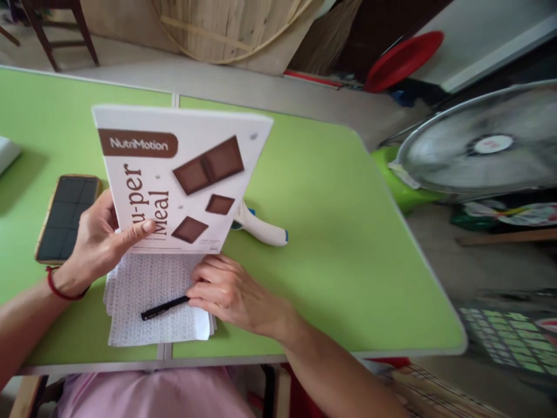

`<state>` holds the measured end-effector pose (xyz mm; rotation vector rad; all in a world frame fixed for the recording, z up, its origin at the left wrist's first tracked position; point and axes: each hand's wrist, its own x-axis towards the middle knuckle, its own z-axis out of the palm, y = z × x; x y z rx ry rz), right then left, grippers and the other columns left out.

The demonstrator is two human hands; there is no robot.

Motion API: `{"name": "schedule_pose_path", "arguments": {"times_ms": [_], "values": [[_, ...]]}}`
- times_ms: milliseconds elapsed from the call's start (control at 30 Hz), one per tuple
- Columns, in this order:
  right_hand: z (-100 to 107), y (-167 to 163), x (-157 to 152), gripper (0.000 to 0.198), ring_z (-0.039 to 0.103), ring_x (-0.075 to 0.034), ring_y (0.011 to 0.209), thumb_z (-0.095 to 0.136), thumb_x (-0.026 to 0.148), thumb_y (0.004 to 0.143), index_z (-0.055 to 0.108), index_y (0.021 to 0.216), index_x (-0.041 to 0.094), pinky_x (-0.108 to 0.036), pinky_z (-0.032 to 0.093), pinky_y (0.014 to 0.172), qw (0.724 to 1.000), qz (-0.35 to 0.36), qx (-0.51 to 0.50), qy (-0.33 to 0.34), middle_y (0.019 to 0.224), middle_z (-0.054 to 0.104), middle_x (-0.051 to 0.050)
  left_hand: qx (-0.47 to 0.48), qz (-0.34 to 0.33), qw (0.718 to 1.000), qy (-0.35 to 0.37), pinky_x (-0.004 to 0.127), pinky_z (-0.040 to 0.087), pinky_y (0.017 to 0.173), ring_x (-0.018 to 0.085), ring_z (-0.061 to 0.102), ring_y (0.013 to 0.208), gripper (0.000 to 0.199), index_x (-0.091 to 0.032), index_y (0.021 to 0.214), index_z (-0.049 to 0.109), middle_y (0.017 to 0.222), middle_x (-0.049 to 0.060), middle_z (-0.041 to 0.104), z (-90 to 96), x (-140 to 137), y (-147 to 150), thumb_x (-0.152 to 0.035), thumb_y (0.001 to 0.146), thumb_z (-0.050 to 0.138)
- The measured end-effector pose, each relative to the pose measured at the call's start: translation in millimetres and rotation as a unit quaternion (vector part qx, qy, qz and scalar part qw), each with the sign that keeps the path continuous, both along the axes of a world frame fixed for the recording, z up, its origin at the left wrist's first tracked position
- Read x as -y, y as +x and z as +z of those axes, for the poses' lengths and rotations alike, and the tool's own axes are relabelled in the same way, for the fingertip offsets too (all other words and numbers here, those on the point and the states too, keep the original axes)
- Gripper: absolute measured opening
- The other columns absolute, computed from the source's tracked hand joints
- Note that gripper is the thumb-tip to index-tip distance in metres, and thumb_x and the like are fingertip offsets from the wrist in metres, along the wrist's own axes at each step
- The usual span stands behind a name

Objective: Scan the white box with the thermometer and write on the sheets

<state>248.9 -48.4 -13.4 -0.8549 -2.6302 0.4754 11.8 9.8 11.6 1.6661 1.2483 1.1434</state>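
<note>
The fingers of the left hand (102, 238) are closed on a white printed package (200, 174), the thumb laid across its front and the other fingers partly hidden at its left edge. The package is held raised and tilted over the counter (339, 249); whether its lower edge is touching the papers beneath cannot be told. "NutriMotion" is printed in a brown band, "Meal" is set sideways, and three pieces of chocolate are pictured.

The fingers of the right hand (230, 293) are bent and pinched on one end of a black pen (163, 308), which is slanted leftward over the papers (152, 278). These sheets are stacked unevenly, and the top one is covered with rows of small writing. A red bracelet (53, 287) is worn on the left wrist.

Just left of the package, a dark-faced device with a tan edge (68, 217) is placed flat on the counter. To the right, a white handle with a blue end (267, 230) is seen, its remainder concealed behind the package. A white object (6, 154) is cut off by the left border.

Beyond the counter, a fan (491, 145) is noted at right, a red basin (404, 64) farther back, and a round wooden panel (230, 26) at the top.
</note>
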Motion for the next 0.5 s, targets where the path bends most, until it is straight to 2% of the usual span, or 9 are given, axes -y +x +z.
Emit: {"name": "schedule_pose_path", "arguments": {"times_ms": [167,267,367,500], "values": [[2,-1,-3,0.011,0.056,-0.016,0.077,0.068,0.027,0.084,0.07,0.078,0.018,-0.029,0.042,0.076,1.0,0.003,0.001,-0.006,0.078,0.063,-0.002,-0.034,0.008,0.999,-0.012,0.043,0.056,0.073,0.028,0.064,0.09,0.047,-0.023,0.11,0.059,0.104,0.007,0.066,-6.4,2,0,-0.052,0.076,0.073],[0,-1,-4,0.012,0.055,-0.016,0.074,0.066,0.027,0.086,0.07,0.079,0.018,-0.03,0.043,0.076,1.0,0.005,-0.011,-0.008,0.077,0.063,-0.002,-0.033,0.009,0.999,-0.014,0.048,0.054,0.084,0.031,0.062,0.1,0.048,-0.025,0.116,0.057,0.11,0.008,0.064,-9.2,2,1,-0.052,0.079,0.07],[0,-1,-5,0.014,0.056,-0.015,0.073,0.068,0.029,0.085,0.07,0.082,0.016,-0.03,0.044,0.074,0.999,0.005,-0.027,-0.017,0.076,0.064,-0.003,-0.03,0.003,0.999,-0.015,0.053,0.05,0.094,0.034,0.059,0.109,0.055,-0.025,0.119,0.054,0.114,0.009,0.061,-13.5,1,1,-0.053,0.076,0.073],[7,4,-10,0.014,0.057,-0.014,0.066,0.069,0.03,0.083,0.067,0.081,0.016,-0.029,0.043,0.064,0.993,0.003,-0.111,-0.033,0.072,0.066,-0.002,-0.038,0.002,0.999,-0.003,0.056,0.048,0.096,0.034,0.058,0.112,0.06,-0.024,0.123,0.051,0.117,0.01,0.059,-17.9,1,0,-0.053,0.075,0.073]]}}
